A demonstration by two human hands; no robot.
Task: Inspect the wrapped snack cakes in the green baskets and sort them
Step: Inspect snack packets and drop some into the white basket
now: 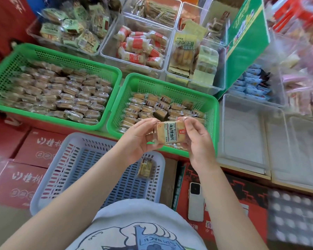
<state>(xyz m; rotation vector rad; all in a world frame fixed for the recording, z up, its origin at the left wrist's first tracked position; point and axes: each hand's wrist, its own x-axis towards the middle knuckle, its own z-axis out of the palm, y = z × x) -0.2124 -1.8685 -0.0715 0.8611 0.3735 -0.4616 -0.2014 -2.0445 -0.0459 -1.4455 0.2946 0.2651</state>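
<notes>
Grey printed fabric of the person's shirt (134, 230) filled the nearest edge of the view, with both bare forearms reaching forward from it. Just right of the shirt a white smartphone (195, 201) lay face down on a red printed carton (224, 186). To the left, a pale blue slotted plastic basket (76, 159) sat on red cardboard boxes with white lettering (34, 150); a single clear-wrapped yellowish snack (145, 167) lay in its far right corner.

Beyond that, the left hand (139, 139) and the right hand (197, 141) were both clamped on one clear-wrapped tan snack cake with a white printed label (171, 131), fingers pinching its left and right ends. It was held label up above the near rim of the right green perforated plastic basket (210, 109), which was partly filled with rows of similar wrapped cakes (152, 107). Just left of it stood the larger left green perforated plastic basket (11, 65), packed nearly full with wrapped cakes (61, 91). On the right were empty-looking clear plastic bins (246, 134).

Farther back, clear tubs held red-and-white wrapped cakes (141, 46), yellow-green packets (184, 51) and pale green wrapped snacks (70, 29). A green printed cardboard box (246, 42) stood upright to the right of them, with blue-and-white packets (249, 85) beyond it.
</notes>
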